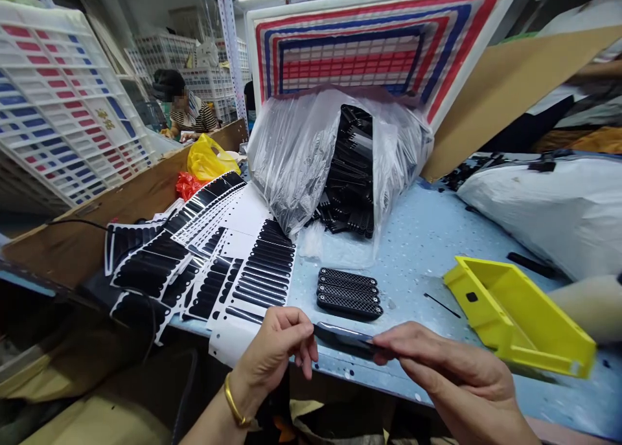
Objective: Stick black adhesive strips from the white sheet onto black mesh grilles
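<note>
My left hand (284, 344), a gold bangle on its wrist, pinches the left end of a glossy black sticker strip (344, 339) between thumb and forefinger. At the strip's other end, the fingers of my right hand (442, 361) are pressed together on it. The strip is held level above the table's front edge. Just beyond it lies a row of several black pieces (348, 293) with a mesh-patterned face and small round holes at the ends. White backing sheets (265, 270) bearing similar black strips fan out to the left of my hands.
A clear plastic bag (296, 153) full of black toothed parts (352, 173) stands behind, before a striped crate (350, 56). To the right are a yellow bin (525, 315), a thin black stick (442, 306) and a white sack (529, 205). A co-worker (187, 108) sits at far left.
</note>
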The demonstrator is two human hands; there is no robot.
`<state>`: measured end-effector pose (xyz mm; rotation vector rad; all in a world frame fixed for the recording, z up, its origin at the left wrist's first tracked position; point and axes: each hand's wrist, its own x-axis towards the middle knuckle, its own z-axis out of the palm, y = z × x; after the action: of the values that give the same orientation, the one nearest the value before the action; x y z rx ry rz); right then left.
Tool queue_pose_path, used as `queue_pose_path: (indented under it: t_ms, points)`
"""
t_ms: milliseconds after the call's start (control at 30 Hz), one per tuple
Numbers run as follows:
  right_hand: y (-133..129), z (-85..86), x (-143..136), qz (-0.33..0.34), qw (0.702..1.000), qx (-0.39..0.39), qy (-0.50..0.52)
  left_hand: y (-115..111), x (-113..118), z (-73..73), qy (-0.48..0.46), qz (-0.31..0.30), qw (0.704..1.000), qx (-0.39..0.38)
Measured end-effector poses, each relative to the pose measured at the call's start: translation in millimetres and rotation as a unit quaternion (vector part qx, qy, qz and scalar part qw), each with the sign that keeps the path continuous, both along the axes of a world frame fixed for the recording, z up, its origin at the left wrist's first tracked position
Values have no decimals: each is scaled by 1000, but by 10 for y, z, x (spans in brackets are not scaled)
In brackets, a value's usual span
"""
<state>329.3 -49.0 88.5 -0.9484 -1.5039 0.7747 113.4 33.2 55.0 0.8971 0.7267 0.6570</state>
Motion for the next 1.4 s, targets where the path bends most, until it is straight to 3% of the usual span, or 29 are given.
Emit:
queue_pose_path:
  t_ms: [100,233,300,367,467,633,733,867,933,1000,1100,1200,1400]
  points:
    - [-102,25,146,-17,999,-32,-35,40,90,-21,-32,37,998,-32]
    - [-158,36,359,-141,978,-83,-127,134,187,-66,-11,104,994,-21]
    - [-113,-3,409,-209,960,-35,-185,158,247,-76,-3,102,995,-12]
    - [-31,-77,409,-233,939,54,-246,159,307,-71,2,90,996,-7]
    - [103,-220,356,-204,915,147,-316,142,377,-51,7,80,997,-7]
    - [189,-377,279,-175,897,170,-369,138,410,-74,20,72,997,-1]
    - [168,-380,313,-159,899,147,-380,173,375,-152,105,68,990,70]
    - [163,-343,529,-171,906,109,-371,287,302,-278,244,114,940,208]
    - [196,-340,672,-179,917,53,-353,371,289,-346,267,154,918,251]
    - [255,-370,780,-169,927,-23,-334,457,309,-428,280,154,904,282]
    - [367,-489,822,-145,931,-89,-324,558,389,-565,301,88,901,299]
    - [453,-639,765,-130,931,-83,-332,598,458,-658,308,48,902,299]
    - [448,-709,727,-88,933,-40,-347,535,443,-622,303,37,906,294]
